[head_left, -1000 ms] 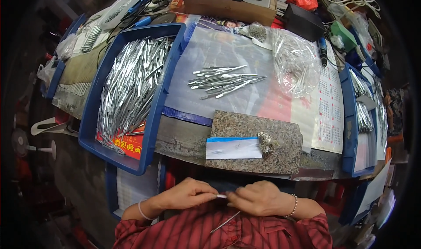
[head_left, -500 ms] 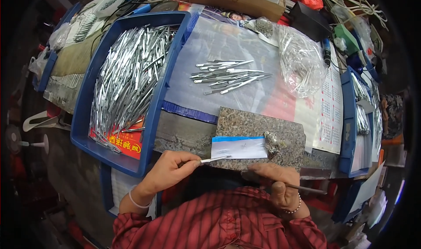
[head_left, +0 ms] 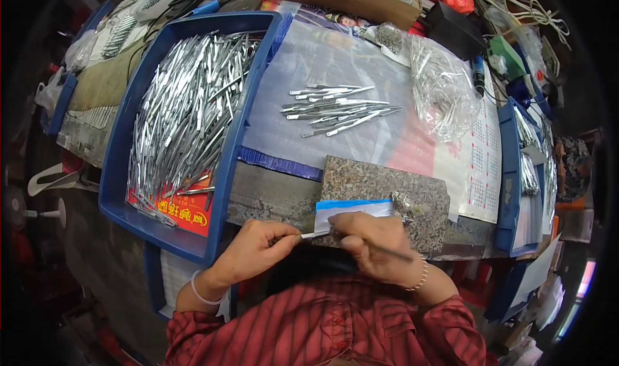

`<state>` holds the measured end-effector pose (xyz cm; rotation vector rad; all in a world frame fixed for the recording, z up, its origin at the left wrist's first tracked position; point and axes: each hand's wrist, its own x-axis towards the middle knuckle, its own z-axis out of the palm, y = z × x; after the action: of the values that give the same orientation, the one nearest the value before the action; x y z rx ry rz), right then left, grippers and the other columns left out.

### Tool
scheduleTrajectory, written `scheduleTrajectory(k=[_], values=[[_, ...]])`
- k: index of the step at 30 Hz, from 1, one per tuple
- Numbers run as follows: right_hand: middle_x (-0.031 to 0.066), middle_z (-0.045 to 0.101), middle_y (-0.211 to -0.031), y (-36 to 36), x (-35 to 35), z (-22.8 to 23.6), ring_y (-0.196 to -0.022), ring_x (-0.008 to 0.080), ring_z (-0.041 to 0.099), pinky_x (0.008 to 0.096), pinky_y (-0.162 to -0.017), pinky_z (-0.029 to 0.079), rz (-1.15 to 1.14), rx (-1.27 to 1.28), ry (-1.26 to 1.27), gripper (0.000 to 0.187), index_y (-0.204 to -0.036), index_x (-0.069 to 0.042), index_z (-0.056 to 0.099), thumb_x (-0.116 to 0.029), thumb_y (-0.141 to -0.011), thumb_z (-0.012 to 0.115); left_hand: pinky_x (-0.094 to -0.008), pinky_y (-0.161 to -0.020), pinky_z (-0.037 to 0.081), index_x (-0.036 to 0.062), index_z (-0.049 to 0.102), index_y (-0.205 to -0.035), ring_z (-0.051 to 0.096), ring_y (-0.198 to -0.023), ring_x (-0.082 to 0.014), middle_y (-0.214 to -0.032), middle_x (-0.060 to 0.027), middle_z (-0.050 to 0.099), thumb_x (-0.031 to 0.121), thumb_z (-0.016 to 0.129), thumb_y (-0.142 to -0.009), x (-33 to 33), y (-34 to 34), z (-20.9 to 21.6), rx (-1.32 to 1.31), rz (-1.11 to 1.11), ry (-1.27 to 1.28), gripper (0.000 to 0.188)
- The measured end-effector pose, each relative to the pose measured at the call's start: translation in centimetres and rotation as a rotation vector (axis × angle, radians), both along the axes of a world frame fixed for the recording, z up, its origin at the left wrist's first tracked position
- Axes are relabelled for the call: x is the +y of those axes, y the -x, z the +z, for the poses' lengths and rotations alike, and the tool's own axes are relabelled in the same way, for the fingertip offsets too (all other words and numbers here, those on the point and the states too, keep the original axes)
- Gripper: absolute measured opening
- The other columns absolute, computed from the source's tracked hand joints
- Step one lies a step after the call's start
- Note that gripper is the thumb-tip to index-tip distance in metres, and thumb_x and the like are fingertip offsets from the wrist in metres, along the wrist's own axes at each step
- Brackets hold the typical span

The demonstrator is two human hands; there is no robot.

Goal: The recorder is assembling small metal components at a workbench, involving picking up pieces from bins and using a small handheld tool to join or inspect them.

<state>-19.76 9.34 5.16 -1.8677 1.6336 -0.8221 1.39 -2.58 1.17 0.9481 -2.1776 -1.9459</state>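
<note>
My left hand (head_left: 261, 245) is closed in a pinch round a slim silver metal piece (head_left: 312, 235), shaped like a pair of tweezers, which points right. Its far end lies over the near edge of a white paper pad (head_left: 323, 220) with a blue strip, partly hidden by my right hand. My right hand (head_left: 382, 245) is closed round a dark rod-like tool (head_left: 396, 255), whose shaft sticks out to the right; its working end is hidden by the fingers. Under the pad lies a speckled stone slab (head_left: 361, 178), with a small clear plastic bundle (head_left: 406, 206) on it.
At the left, a blue tray (head_left: 224, 221) holds a heap of similar silver pieces (head_left: 187, 108). Several more pieces (head_left: 338, 110) lie on a plastic sheet (head_left: 335, 57) beyond the slab. A clear bag (head_left: 445, 92) and another blue tray (head_left: 507, 198) are at the right.
My right hand has moved left with the dark tool, over the paper pad and close to the metal piece. My left hand keeps its pinch, nearly in place.
</note>
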Motion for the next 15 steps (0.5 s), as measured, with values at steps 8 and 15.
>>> scheduleTrajectory(k=[8, 15], values=[[0.0131, 0.063, -0.083, -0.4, -0.3, -1.3, -0.064, 0.0289, 0.064, 0.0355, -0.054, 0.049, -0.074, -0.036, 0.105, 0.017, -0.098, -0.006, 0.061, -0.018, -0.086, 0.064, -0.0307, -0.056, 0.045, -0.0023, 0.067, -0.092, 0.060, -0.060, -0.0167, -0.069, -0.0125, 0.063, 0.012, 0.059, -0.088, 0.0, 0.1, 0.4, 0.001, -0.035, 0.084, 0.017], [0.0192, 0.066, -0.098, 1.3, 4.9, -0.2, -0.072, 0.0181, 0.064, 0.0244, -0.053, 0.050, -0.449, -0.483, 0.077, 0.059, -0.104, 0.005, 0.062, -0.048, -0.100, 0.035, -0.0357, -0.056, 0.048, -0.0019, 0.065, -0.098, 0.063, -0.065, -0.0321, -0.077, -0.0171, 0.064, 0.007, 0.062, -0.087, 1.3, -0.2, 1.8, 0.084, -0.053, 0.341, 0.015]])
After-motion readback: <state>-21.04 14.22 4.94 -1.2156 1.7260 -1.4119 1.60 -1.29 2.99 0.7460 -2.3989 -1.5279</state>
